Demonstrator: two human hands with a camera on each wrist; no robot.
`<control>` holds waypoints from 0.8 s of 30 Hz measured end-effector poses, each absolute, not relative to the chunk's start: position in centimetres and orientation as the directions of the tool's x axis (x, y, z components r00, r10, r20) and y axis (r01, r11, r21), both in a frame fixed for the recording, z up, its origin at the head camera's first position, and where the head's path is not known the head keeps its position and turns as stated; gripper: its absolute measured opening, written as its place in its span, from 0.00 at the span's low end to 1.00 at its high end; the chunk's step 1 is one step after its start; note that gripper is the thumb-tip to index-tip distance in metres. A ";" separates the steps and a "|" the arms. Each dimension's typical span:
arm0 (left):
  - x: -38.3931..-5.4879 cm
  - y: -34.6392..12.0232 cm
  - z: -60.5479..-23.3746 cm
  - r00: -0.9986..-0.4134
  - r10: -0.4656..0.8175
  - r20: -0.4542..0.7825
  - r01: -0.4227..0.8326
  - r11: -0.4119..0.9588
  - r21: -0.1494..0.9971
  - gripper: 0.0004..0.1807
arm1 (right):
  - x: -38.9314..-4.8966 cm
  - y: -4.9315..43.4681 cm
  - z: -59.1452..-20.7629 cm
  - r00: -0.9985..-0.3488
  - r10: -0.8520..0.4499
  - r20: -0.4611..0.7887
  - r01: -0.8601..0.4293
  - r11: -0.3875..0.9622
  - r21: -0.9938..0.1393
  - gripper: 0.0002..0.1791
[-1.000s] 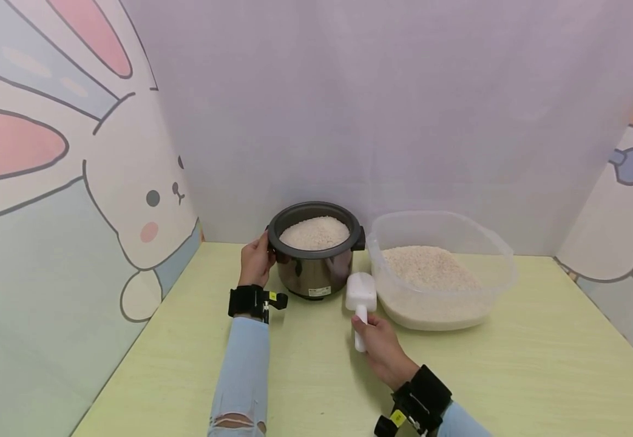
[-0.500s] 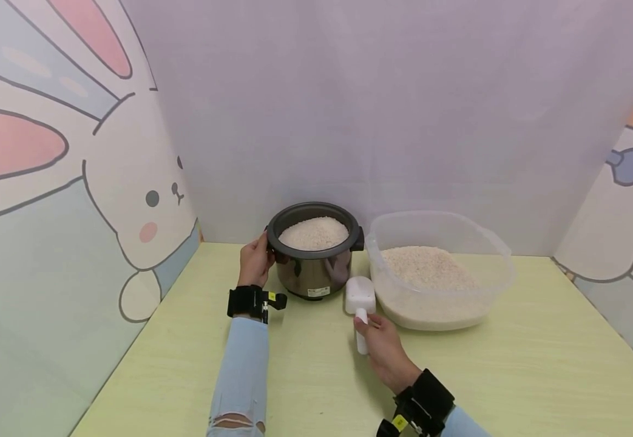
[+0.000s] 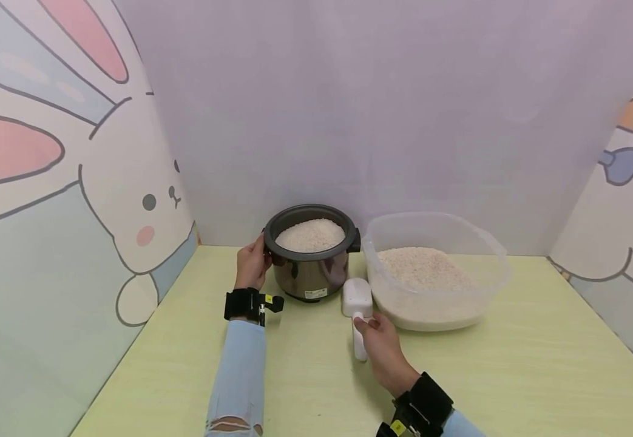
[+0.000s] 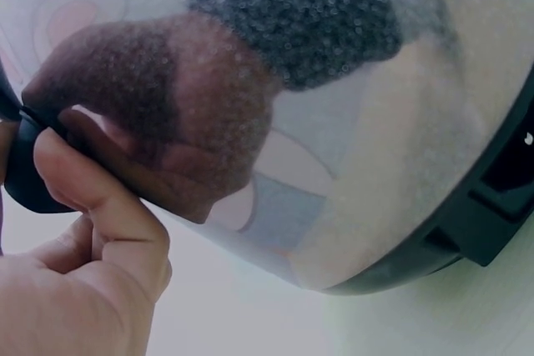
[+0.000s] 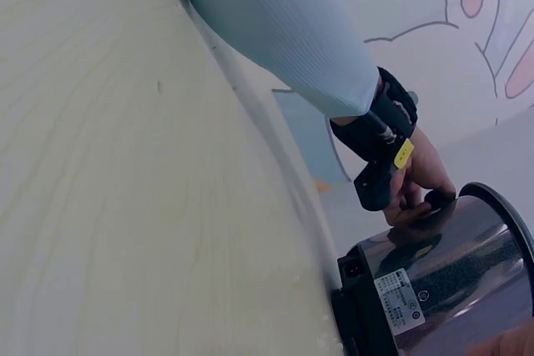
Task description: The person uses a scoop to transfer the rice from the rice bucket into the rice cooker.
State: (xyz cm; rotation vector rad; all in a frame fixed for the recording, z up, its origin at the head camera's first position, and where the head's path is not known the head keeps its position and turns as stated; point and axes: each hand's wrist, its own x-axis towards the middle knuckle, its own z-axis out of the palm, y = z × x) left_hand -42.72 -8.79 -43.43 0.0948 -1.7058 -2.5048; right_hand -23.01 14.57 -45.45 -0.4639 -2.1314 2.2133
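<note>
In the head view my left hand grips the side handle of a rice cooker, which has a dark rim and a shiny body. White rice is heaped inside it. The left wrist view shows the thumb and curled fingers on the black handle, beside the cooker's mirror-like wall. My right hand pinches the handle of a white scoop, low over the table between cooker and tub. In the right wrist view the scoop is out of sight; only a bit of that hand shows at the lower right corner.
A clear plastic tub partly filled with rice stands right of the cooker, close to it. Both stand near the back of the pale yellow-green table. A plain curtain hangs behind, with cartoon-printed sheets at both sides.
The scoop has come down and slightly towards me with my right hand. My left hand stays on the cooker's handle. The head view has shifted slightly.
</note>
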 end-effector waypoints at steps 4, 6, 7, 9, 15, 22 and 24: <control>-42.7 -9.1 -43.3 -0.992 -0.129 0.013 0.060 -0.365 0.929 0.22 | -22.9 14.6 -45.4 -0.958 0.224 -0.180 0.173 -0.050 -0.984 0.38; -42.6 -9.4 -43.3 -0.992 -0.126 0.015 0.060 -0.366 0.929 0.22 | -22.9 14.6 -45.4 -0.958 0.224 -0.178 0.173 -0.045 -0.984 0.38; -42.6 -9.5 -43.3 -0.992 -0.122 0.015 0.059 -0.361 0.931 0.21 | -23.0 14.6 -45.5 -0.958 0.224 -0.179 0.174 -0.042 -0.984 0.38; -42.5 -10.0 -43.3 -0.995 -0.104 0.008 0.044 -0.354 0.934 0.20 | -23.0 14.6 -45.5 -0.958 0.224 -0.182 0.177 -0.042 -0.983 0.39; -41.9 -11.9 -43.6 -0.999 -0.033 -0.029 -0.018 -0.303 0.953 0.18 | -23.5 14.8 -46.2 -0.965 0.211 -0.154 0.167 0.047 -0.985 0.36; -41.2 -13.0 -44.5 -0.999 0.048 0.003 0.000 -0.061 0.998 0.31 | -24.6 16.5 -46.2 -0.982 0.154 -0.112 0.138 0.168 -0.976 0.31; -40.9 -13.2 -45.1 -0.999 0.054 -0.006 -0.005 0.018 1.000 0.35 | -24.8 16.9 -46.3 -0.985 0.133 -0.112 0.138 0.203 -0.969 0.32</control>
